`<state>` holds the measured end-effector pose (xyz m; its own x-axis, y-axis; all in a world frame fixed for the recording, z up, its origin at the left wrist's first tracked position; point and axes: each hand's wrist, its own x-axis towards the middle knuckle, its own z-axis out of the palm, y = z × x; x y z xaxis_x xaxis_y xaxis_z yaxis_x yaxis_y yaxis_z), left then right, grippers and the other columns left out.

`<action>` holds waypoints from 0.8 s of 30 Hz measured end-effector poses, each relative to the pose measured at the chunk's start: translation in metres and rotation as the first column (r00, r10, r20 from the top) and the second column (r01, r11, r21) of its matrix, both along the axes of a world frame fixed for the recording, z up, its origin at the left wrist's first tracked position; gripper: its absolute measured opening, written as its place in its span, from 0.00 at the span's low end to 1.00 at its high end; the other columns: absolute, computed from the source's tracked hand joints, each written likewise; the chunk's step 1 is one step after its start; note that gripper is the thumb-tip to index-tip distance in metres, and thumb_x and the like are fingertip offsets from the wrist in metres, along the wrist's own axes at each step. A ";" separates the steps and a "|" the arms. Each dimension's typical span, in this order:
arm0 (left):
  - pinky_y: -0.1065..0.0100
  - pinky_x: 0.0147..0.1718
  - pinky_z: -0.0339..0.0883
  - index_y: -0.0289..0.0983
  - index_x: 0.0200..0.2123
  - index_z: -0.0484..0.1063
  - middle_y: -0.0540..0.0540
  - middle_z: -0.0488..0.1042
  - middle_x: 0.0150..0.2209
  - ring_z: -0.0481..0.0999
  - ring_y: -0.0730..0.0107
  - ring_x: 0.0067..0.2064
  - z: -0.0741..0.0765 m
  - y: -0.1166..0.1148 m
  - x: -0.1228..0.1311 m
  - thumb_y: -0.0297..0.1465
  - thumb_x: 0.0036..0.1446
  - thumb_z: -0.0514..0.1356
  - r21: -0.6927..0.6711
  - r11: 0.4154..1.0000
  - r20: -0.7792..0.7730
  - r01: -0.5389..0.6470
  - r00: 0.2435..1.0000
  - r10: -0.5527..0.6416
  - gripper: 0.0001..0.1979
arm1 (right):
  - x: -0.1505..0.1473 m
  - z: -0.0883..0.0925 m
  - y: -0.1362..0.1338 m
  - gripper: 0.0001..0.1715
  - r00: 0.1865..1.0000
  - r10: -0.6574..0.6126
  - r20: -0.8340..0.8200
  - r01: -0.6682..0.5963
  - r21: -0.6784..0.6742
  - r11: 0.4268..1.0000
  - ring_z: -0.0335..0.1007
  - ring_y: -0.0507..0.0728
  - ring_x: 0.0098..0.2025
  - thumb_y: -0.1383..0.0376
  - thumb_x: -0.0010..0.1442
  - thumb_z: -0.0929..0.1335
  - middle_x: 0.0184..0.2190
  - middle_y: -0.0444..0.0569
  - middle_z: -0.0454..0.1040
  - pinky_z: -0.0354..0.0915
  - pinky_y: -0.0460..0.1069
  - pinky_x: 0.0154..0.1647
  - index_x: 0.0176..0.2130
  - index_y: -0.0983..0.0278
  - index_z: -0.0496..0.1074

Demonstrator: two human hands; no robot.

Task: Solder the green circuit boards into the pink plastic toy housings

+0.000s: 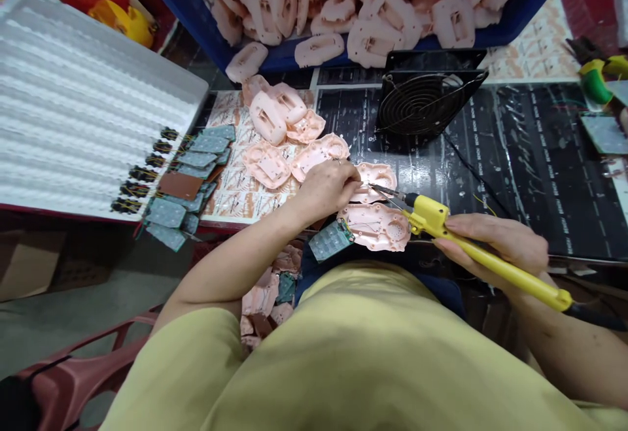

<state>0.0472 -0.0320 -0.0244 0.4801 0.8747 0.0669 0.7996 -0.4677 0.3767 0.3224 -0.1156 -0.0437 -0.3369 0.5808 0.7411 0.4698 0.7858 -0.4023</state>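
Note:
My right hand is closed around a yellow soldering iron, whose metal tip points left toward my other hand. My left hand is pinched, fingers together, on something small I cannot make out, right at the iron's tip. Below the tip lies a pink plastic shell with a green circuit board attached at its left end. A second pink shell lies just behind the fingers.
A small black fan stands behind the work spot. A blue bin holds many pink shells; several more lie loose on the table. Green boards are piled left, beside a white ridged tray. Yellow-green pliers sit far right.

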 end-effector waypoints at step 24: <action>0.64 0.42 0.69 0.34 0.35 0.79 0.42 0.80 0.36 0.78 0.63 0.39 0.006 -0.002 -0.001 0.29 0.60 0.58 0.032 0.999 -0.047 0.021 0.999 -0.020 0.09 | 0.023 0.000 0.011 0.27 0.977 -0.184 0.107 0.188 -0.032 0.982 0.79 0.57 0.34 0.61 0.59 0.75 0.39 0.46 0.80 0.76 0.47 0.30 0.57 0.58 0.71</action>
<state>0.0465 -0.0341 -0.0184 0.5011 0.8624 0.0725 0.8059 -0.4955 0.3239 0.3457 -0.1049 -0.0436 -0.2936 0.6699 0.6819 0.6467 0.6645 -0.3744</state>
